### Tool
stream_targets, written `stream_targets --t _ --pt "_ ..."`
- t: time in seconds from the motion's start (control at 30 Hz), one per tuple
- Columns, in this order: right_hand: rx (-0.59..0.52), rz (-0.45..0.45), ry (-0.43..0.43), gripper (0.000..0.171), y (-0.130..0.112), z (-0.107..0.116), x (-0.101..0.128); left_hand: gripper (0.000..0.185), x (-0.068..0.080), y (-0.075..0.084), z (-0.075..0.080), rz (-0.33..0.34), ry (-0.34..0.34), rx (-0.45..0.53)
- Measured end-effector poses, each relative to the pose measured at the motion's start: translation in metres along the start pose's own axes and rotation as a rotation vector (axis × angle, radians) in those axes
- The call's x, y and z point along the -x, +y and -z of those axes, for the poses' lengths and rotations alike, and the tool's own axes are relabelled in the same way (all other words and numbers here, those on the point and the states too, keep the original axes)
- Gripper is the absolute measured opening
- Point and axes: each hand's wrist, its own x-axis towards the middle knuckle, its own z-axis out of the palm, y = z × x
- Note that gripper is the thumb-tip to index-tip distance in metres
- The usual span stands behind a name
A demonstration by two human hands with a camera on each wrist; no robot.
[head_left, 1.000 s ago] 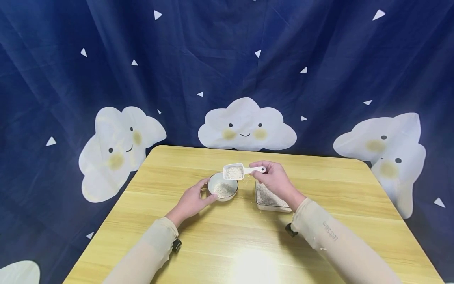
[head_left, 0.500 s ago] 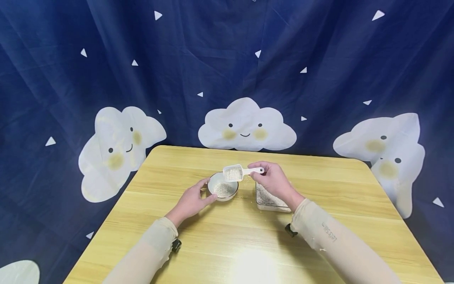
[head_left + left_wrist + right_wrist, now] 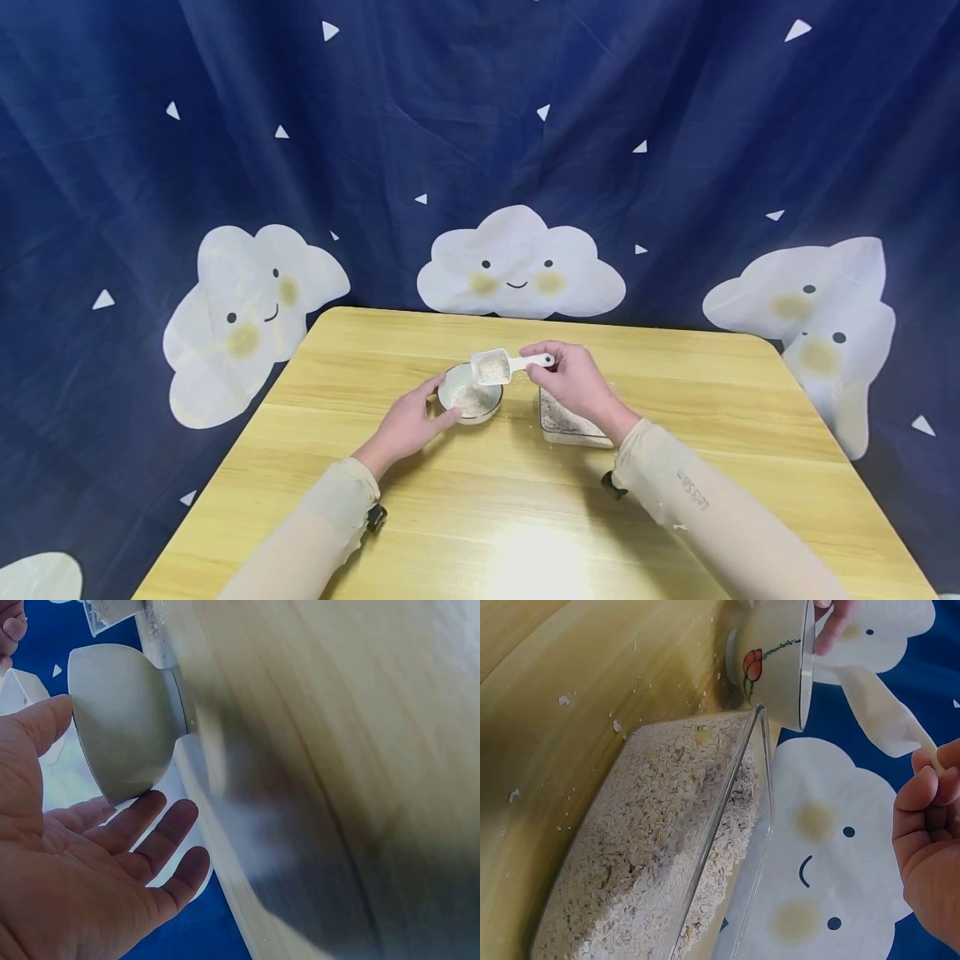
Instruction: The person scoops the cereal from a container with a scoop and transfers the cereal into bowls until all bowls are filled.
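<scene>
My left hand point(image 3: 408, 422) holds a small white bowl point(image 3: 455, 385) between thumb and fingers at its sides. Pale flakes that look like oats lie inside it. The left wrist view shows the thumb point(image 3: 49, 724) at the rim and the fingertips point(image 3: 154, 801) on the opposite side. With thumb and fingers, my right hand point(image 3: 573, 379) pinches the handle of a white scoop point(image 3: 520, 363) holding flakes. The scoop is above the bowl's far right edge, its head toward the left. A red flower marks the bowl's outside point(image 3: 776, 682) in the right wrist view.
Below my right hand stands a clear rectangular container point(image 3: 573, 439) of oat-like flakes point(image 3: 645, 825). Stray flakes point(image 3: 616, 726) lie on the wooden table point(image 3: 450, 508). Behind the table hangs a dark blue curtain point(image 3: 480, 108) with smiling clouds.
The scoop has dropped slightly and shifted a little left with my right hand, tilting a bit. My left hand keeps its hold on the bowl, which stays in place.
</scene>
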Motion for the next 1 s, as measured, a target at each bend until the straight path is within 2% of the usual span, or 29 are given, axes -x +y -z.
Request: stream_targets --t 0.3,0.53,1.0 --pt "0.017 0.034 0.009 0.028 -0.0001 -0.0011 -0.0019 0.086 0.0011 0.0006 0.0020 -0.001 -0.001 -0.005" --pt "0.022 0.048 0.012 0.029 0.0017 -0.0021 -0.0019 0.086 0.0026 -0.0016 0.0020 -0.038 -0.011 0.009" --pt "0.056 0.080 0.010 0.028 0.0015 -0.0048 -0.0021 0.087 0.0024 -0.0021 0.0006 -0.009 -0.009 0.048"
